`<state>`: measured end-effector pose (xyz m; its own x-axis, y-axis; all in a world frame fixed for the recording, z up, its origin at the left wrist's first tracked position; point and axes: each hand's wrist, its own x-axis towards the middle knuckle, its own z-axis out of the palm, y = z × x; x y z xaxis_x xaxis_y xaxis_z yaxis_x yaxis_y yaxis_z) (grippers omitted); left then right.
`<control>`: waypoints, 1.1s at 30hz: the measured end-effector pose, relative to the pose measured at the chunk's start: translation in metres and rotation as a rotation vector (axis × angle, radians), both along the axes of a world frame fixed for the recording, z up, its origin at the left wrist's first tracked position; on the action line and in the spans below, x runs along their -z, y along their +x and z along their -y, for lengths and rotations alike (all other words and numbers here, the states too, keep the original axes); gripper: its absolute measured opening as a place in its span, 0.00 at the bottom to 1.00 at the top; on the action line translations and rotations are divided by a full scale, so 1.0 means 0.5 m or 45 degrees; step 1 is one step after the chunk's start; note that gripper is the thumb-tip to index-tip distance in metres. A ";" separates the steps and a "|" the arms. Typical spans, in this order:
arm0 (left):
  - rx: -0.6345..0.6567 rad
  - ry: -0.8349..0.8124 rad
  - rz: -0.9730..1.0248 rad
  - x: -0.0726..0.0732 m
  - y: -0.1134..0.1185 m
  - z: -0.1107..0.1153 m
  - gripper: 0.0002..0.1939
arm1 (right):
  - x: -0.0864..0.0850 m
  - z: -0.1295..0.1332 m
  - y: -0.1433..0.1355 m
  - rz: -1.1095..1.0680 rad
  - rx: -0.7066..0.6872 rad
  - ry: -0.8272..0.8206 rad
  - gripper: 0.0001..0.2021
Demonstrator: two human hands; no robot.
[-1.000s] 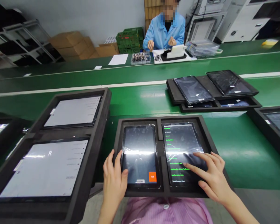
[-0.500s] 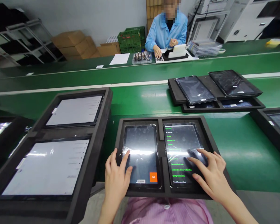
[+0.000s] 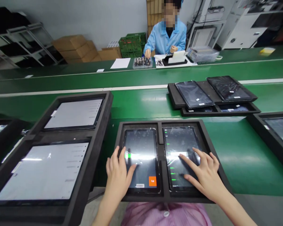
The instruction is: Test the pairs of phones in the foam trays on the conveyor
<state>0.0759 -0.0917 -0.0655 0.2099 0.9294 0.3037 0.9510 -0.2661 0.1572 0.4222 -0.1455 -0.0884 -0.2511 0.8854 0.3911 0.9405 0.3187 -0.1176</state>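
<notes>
A black foam tray in front of me holds two tablets side by side. Over the lower left part of the left tablet is my left hand, fingers spread and holding nothing. That tablet's dark screen shows an orange "Fail" box at its lower right and a small green mark near my fingers. My right hand hovers at the right tablet, its fingers apart and the index finger at the middle of the screen. Short green text lines run down that screen's left side. Whether the fingertips touch the glass I cannot tell.
At my left, a bigger foam tray holds two tablets with white screens. Stacked foam trays with tablets lie at the back right, another tray at the right edge. Across the green bench, a person in blue handles small parts in a clear box.
The right tablet's text list has changed to shorter lines, and my right hand has moved left. A green mark has appeared on the left tablet. The person opposite has moved a hand to the box.
</notes>
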 end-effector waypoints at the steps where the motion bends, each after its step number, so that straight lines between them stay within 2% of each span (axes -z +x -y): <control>1: 0.070 -0.050 0.007 -0.016 0.008 -0.014 0.29 | 0.002 -0.002 0.000 0.018 -0.007 0.005 0.22; 5: 0.443 -0.278 -0.001 -0.088 0.060 -0.093 0.23 | 0.009 -0.005 0.000 0.068 0.010 0.028 0.24; 8: 0.597 -0.368 -0.043 -0.116 0.112 -0.159 0.22 | 0.006 -0.008 0.003 0.107 0.009 0.013 0.24; 10: 0.624 -0.374 -0.090 -0.111 0.141 -0.195 0.24 | -0.002 -0.015 0.013 0.125 -0.005 0.002 0.24; 14: 0.648 -0.333 -0.217 -0.068 0.166 -0.233 0.28 | -0.017 -0.073 0.053 0.115 0.045 -0.005 0.24; 17: 0.639 -0.324 -0.272 -0.046 0.162 -0.238 0.28 | -0.014 -0.149 0.081 0.053 0.127 -0.028 0.24; 21: 0.743 -0.280 -0.189 -0.052 0.148 -0.227 0.29 | -0.003 -0.219 0.090 0.007 0.189 -0.035 0.23; 27: 0.745 -0.370 -0.066 -0.076 0.127 -0.219 0.19 | 0.008 -0.213 0.094 -0.085 0.040 -0.020 0.22; 30: 0.717 -0.332 -0.046 -0.071 0.123 -0.229 0.16 | 0.016 -0.218 0.094 -0.052 0.115 0.021 0.23; 33: 0.713 -0.389 -0.028 -0.069 0.122 -0.232 0.14 | 0.019 -0.224 0.092 -0.044 0.156 0.016 0.25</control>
